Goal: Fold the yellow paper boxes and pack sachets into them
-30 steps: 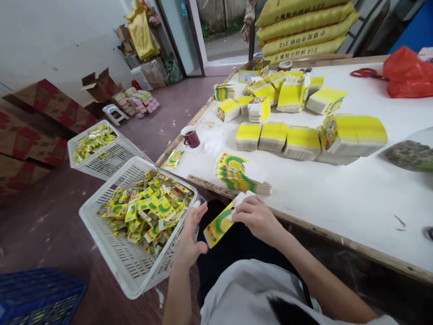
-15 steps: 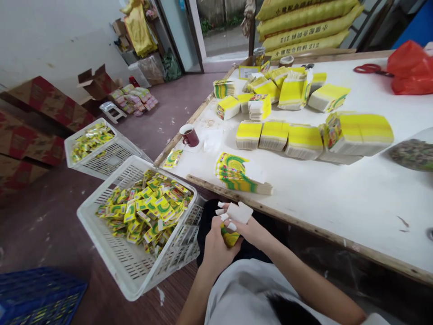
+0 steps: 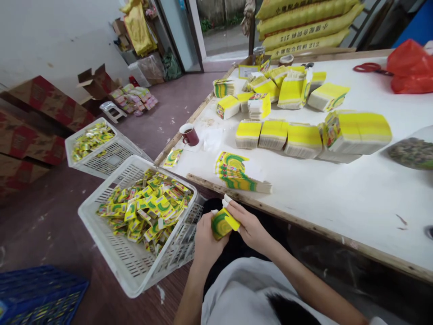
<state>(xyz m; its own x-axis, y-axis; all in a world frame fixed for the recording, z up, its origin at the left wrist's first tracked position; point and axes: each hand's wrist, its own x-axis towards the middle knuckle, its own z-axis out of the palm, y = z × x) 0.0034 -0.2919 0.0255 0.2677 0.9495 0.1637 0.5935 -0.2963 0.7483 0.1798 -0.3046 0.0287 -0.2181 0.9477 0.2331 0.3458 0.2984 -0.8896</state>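
Above my lap, both hands hold a yellow and green printed card packet (image 3: 220, 225). My left hand (image 3: 207, 237) is closed around its left and lower side. My right hand (image 3: 248, 225) pinches the upper right edge, where a yellow flap stands out. White coverings wrap several fingertips. Whatever lies inside the packet is hidden. On the table edge ahead rests a fanned stack of flat printed cards (image 3: 237, 174). To the left of my hands stands a white plastic crate (image 3: 135, 275), heaped with folded yellow and green packets (image 3: 149, 205).
Bundled card stacks (image 3: 304, 137) line the white table (image 3: 321, 198). A dark red mug (image 3: 190, 136) stands at its left edge. Red scissors (image 3: 367, 67) and a red bag (image 3: 411, 67) lie at far right. Another white crate (image 3: 111, 158) and a blue crate (image 3: 43, 293) are on the floor.
The white flap side has turned out of sight, and the packet's green and yellow face now shows. My right hand has shifted from over the left fingers to the packet's right edge.
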